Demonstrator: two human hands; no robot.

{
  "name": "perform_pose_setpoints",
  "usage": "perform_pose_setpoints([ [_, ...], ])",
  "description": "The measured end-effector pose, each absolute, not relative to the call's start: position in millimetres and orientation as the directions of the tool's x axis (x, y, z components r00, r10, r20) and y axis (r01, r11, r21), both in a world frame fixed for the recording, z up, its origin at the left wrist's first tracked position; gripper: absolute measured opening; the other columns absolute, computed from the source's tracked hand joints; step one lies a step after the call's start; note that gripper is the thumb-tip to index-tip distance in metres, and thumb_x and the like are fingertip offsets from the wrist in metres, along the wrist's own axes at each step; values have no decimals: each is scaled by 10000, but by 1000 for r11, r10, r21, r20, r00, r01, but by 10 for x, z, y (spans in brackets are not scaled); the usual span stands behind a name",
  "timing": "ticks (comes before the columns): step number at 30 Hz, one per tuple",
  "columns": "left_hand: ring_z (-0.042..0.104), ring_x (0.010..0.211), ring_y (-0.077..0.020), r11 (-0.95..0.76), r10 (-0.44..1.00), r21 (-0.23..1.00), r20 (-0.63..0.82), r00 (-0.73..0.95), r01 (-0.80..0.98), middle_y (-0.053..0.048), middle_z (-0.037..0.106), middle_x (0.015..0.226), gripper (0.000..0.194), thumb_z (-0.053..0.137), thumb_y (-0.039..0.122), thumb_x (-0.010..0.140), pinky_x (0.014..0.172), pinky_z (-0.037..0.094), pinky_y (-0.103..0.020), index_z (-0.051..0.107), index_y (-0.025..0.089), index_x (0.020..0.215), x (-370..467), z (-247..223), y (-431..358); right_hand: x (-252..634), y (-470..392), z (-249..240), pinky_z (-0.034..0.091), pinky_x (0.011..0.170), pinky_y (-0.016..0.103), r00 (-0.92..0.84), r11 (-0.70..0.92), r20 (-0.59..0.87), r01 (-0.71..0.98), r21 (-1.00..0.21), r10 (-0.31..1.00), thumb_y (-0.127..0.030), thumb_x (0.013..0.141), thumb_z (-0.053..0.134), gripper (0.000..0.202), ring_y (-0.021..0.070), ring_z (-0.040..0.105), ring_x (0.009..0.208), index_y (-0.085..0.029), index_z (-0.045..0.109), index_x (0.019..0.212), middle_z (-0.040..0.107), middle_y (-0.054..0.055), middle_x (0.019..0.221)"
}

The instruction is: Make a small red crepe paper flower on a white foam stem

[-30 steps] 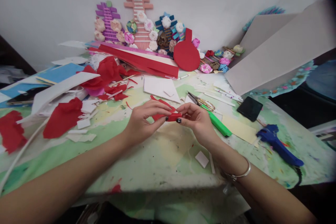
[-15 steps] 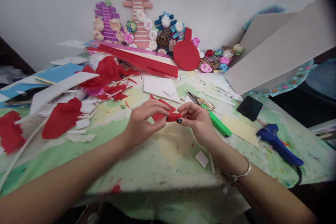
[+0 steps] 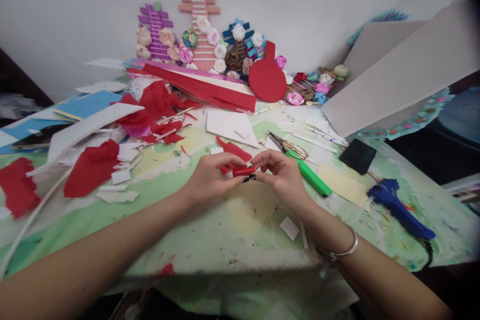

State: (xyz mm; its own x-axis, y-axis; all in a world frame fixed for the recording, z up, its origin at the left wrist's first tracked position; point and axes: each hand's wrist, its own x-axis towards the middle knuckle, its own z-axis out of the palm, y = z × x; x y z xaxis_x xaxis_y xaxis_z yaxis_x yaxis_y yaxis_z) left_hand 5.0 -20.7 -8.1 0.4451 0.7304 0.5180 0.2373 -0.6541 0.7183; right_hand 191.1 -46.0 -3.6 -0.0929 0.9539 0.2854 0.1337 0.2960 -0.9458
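Observation:
Between my two hands is a small folded piece of red crepe paper (image 3: pixel 243 171), held just above the table. My left hand (image 3: pixel 210 175) pinches its left part with thumb and fingers. At its right end the fingertips and dark-nailed thumb of my right hand (image 3: pixel 281 172) close on it, the thumbs nearly touching. Behind the hands lie loose red paper scraps (image 3: pixel 234 147). Just right of my right hand are gold-handled scissors (image 3: pixel 294 148) and a green box cutter (image 3: pixel 313 178).
A blue glue gun (image 3: pixel 399 207) and a black phone (image 3: pixel 358 156) lie at right. Red scraps (image 3: pixel 90 167) and white offcuts fill the left side. A white foam board (image 3: pixel 230 126) lies mid-table. Flower-decorated stick crafts (image 3: pixel 202 35) and a red paddle shape (image 3: pixel 267 77) lean against the wall.
My hands have drawn closer together, the thumbs now nearly meeting. The red paper has turned and shows as a narrower folded strip. The camera view has shifted slightly.

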Motion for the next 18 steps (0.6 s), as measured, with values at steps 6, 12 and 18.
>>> perform_pose_setpoints([
  [6,612,640,-157,-668,729,701,547,412,250,-40,699,700,54,673,142,716,609,489,-278,713,170,739,54,-110,-202,1908,-450,-70,439,720,318,-114,374,356,258,-891,928,-104,666,710,159,172,620,768,-214,675,775,687,17,790],
  [12,599,720,-186,-785,619,538,657,431,308,-35,699,714,51,702,178,729,686,484,-333,727,218,709,68,-172,-166,2015,-414,11,467,758,347,-154,312,275,323,-894,949,-74,663,673,272,195,656,828,-209,668,899,715,38,871],
  [18,517,684,-179,-821,569,406,625,534,401,-38,632,630,82,693,225,766,642,446,-318,739,198,703,64,-251,-136,2368,-611,498,498,712,295,110,399,420,171,-901,901,-106,716,662,242,164,657,790,-207,694,933,719,34,839],
])
